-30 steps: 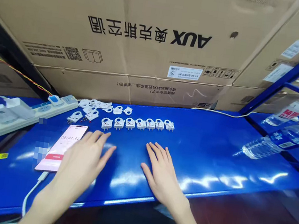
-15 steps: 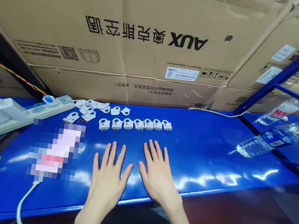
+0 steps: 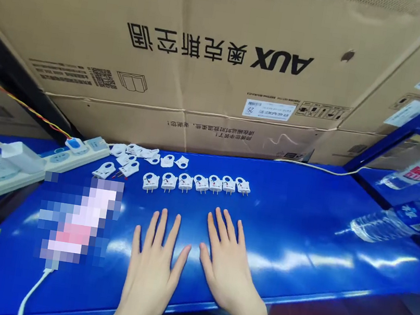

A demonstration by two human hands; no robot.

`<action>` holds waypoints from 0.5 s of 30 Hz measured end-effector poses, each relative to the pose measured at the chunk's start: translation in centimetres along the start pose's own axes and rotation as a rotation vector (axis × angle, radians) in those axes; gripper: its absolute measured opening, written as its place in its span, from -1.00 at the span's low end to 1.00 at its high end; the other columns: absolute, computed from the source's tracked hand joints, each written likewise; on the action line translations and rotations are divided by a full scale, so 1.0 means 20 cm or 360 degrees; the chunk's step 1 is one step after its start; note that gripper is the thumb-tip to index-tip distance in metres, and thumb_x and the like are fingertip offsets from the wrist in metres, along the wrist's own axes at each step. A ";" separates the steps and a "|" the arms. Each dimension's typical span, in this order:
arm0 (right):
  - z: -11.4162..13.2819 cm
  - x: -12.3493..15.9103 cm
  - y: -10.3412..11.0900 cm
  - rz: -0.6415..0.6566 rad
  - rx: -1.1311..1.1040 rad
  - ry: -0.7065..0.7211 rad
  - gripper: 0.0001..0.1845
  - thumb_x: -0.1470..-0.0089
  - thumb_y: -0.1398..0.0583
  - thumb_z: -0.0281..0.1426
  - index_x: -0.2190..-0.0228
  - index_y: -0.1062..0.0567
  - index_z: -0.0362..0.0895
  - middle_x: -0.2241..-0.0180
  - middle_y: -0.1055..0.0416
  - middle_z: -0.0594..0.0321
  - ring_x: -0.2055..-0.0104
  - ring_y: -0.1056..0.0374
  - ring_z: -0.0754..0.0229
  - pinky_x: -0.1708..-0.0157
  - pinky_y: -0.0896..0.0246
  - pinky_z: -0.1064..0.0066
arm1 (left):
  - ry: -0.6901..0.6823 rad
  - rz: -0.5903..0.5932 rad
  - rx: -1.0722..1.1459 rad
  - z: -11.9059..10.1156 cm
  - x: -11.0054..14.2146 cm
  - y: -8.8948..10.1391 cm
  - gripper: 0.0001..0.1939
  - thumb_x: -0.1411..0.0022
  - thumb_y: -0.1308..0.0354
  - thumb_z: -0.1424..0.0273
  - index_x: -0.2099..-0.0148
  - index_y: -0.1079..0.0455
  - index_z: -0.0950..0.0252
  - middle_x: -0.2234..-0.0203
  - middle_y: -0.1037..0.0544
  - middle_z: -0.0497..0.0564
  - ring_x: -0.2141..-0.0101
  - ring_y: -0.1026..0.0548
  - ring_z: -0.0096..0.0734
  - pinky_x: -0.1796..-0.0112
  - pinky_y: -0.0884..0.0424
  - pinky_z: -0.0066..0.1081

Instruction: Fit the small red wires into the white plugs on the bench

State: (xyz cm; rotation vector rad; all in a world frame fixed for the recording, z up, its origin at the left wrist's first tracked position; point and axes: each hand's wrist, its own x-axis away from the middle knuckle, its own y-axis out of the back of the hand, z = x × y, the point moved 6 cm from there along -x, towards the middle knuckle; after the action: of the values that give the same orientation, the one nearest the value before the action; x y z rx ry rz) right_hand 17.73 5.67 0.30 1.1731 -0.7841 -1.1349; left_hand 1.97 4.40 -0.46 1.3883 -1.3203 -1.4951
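Palm down on the blue shelf surface (image 3: 285,232), my left hand (image 3: 153,270) lies flat with its fingers spread. My right hand (image 3: 225,265) rests flat beside it, fingers also apart. Neither holds anything. Beyond my fingertips stands a row of several white plugs with ring handles (image 3: 185,182), their metal pins pointing toward me. A looser heap of similar white plugs (image 3: 135,151) lies behind the row's left end. One plug (image 3: 129,168) there lies tilted with its pins showing.
Left of my hands lies a pixelated object (image 3: 80,222) with a white cable (image 3: 30,288). A white power strip (image 3: 71,158) with adapters runs along the left. Clear plastic bottles (image 3: 377,224) lie at the right. Large cardboard boxes (image 3: 216,11) stand behind, with a blue frame post (image 3: 400,123) at right.
The camera view has shifted slightly, so everything sits a little lower and mostly further right. Both hands stay flat on the surface, and the plugs keep their arrangement.
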 end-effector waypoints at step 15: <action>-0.03 0.00 0.00 0.0022 -0.0212 -0.0052 -0.33 -0.44 0.09 -0.12 -0.43 -0.07 -0.14 -0.48 0.17 0.14 -0.52 0.26 -0.13 -0.45 0.25 -0.24 | 0.0072 -0.0092 0.0158 0.01 0.00 0.03 -0.40 -0.46 0.03 0.12 -0.45 -0.15 0.18 -0.41 -0.21 0.21 -0.39 -0.16 0.11 -0.29 -0.11 0.32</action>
State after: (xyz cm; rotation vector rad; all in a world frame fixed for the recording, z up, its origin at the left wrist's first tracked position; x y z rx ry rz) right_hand 18.34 5.76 0.16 1.0391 -0.7286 -1.1794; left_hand 1.66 4.35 0.00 1.5261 -1.3531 -1.4438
